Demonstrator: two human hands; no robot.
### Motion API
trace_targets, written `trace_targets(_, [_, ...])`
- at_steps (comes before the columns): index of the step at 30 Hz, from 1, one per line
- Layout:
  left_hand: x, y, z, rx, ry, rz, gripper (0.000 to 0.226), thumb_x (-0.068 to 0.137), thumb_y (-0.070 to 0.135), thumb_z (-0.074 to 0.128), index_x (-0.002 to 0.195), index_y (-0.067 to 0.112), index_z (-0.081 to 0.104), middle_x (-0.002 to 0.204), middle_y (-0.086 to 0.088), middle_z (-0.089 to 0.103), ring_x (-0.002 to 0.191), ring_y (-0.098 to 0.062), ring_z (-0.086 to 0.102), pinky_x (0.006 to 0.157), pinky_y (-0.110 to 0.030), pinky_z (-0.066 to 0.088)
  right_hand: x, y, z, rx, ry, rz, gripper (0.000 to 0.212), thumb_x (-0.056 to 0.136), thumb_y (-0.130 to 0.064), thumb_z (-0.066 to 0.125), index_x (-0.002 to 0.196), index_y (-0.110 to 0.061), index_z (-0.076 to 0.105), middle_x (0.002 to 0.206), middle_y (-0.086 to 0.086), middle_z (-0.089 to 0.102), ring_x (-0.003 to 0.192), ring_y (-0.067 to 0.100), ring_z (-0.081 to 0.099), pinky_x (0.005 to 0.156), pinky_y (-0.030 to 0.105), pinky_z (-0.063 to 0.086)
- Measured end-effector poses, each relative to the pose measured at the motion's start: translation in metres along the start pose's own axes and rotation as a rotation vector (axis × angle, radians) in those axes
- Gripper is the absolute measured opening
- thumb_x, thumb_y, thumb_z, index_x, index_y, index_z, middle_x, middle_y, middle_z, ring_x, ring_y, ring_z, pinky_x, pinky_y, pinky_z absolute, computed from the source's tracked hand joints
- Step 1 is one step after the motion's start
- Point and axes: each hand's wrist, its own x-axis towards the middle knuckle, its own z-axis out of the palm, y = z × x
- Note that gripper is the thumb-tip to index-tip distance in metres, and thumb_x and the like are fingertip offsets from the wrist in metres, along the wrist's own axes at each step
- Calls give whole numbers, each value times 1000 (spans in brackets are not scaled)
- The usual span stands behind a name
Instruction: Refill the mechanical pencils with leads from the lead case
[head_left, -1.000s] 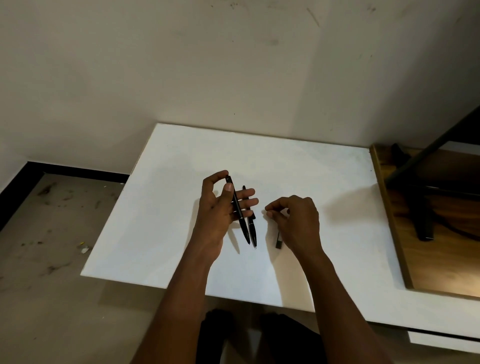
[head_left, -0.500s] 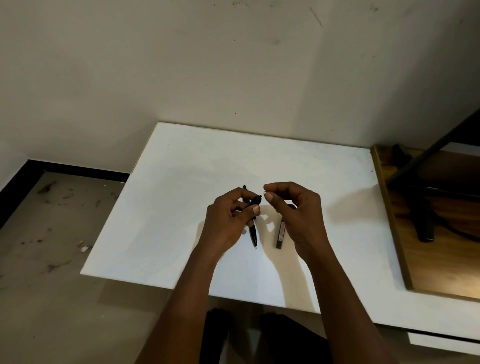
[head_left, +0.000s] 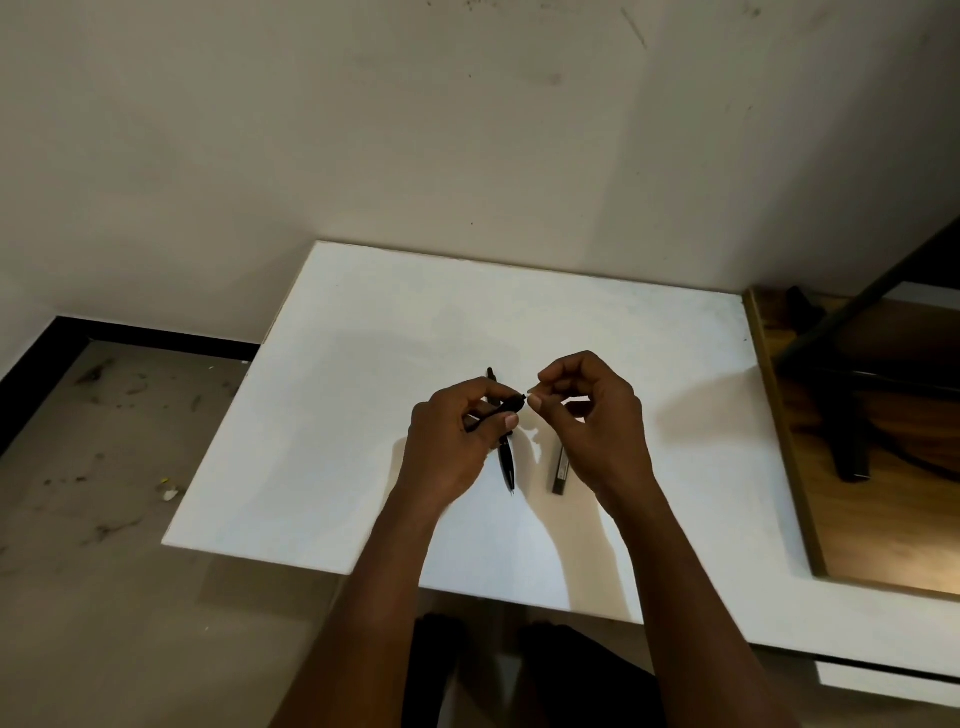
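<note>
Since approx. 1 s ago, one pencil (head_left: 496, 411) has been lifted and laid crosswise in the left hand (head_left: 457, 441), pinched; its end was met by the right hand (head_left: 587, 415), fingertips pinched together, contents too small to tell. Prob. lead insertion. 2nd pencil (head_left: 506, 462) lies under the left fingers; case (head_left: 560, 467) beside the right palm.

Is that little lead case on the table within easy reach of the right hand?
Probably yes. The lead case lies uncovered on the white table, just beside the right hand, though its fingers are pinched together, seemingly busy.
</note>
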Motion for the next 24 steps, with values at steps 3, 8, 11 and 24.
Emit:
trace_targets(3, [0,-2,0,96,17,31,15,86,19,76,100,25,77,83,5,76,79,-13,72,77,-31,57,0,1,-1,-65,-19,-54,19,83,-3,75,93,-15,65,80,-10,71,80,7,67,68,14,50])
trace_targets(8, [-1,-3,1,263,18,101,16,88,22,74,102,29,77,92,8,78,85,-13,70,76,-29,54,-3,2,-3,-211,-85,-139,24,83,5,69,92,-15,59,79,-5,68,76,8,64,72,18,51])
trace_targets(11, [-2,-3,2,362,16,133,15,89,25,72,102,31,76,93,9,78,87,-13,70,65,-22,45,-2,1,-2,-327,-134,-163,29,82,10,65,89,-16,53,79,-3,66,75,15,62,73,37,53])
trace_targets(24, [-1,-4,5,307,48,128,15,88,23,72,101,28,77,91,8,78,86,-14,70,73,-27,52,-5,2,0,-127,7,-94,37,80,10,69,74,-19,46,74,2,74,75,0,71,67,7,45])
